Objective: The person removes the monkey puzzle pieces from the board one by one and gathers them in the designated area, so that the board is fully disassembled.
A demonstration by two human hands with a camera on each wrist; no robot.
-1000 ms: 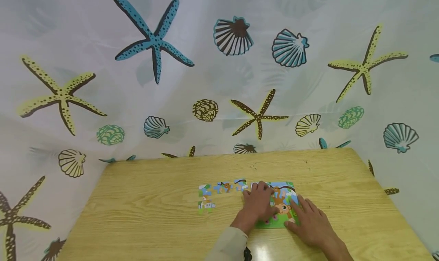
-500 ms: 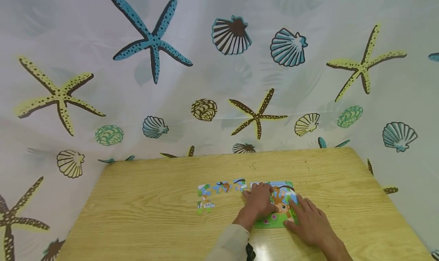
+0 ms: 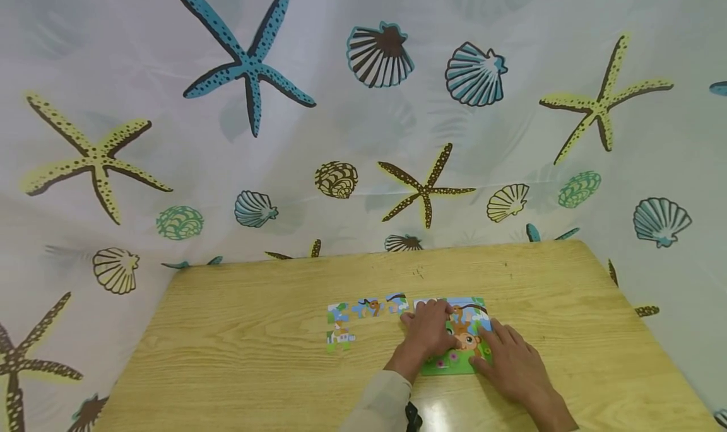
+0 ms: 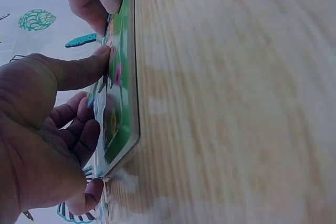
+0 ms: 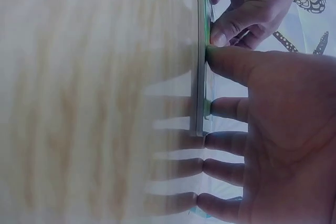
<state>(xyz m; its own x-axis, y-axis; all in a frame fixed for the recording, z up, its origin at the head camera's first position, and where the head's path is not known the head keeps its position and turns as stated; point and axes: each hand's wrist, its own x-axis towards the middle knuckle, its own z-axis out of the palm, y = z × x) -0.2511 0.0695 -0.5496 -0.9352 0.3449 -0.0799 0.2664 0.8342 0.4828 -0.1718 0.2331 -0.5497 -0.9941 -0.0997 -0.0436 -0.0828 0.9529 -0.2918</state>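
Pressing down, your left hand [image 3: 427, 332] lies with relaxed fingers [image 4: 79, 72] on the puzzle [image 3: 457, 350], which sits beneath both palms; your right hand [image 3: 509, 362] rests flat, fingers [image 5: 223, 141] straight, partly on the surface [image 3: 238, 356].

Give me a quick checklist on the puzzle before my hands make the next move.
1. Puzzle board flat on the table: ok.
2. Left hand resting on the board: ok.
3. Right hand steadying the board's right edge, fingers straight: ok.
4. Loose pieces lying left of the board: ok.
5. Piece under the left fingers fully seated: cannot tell.
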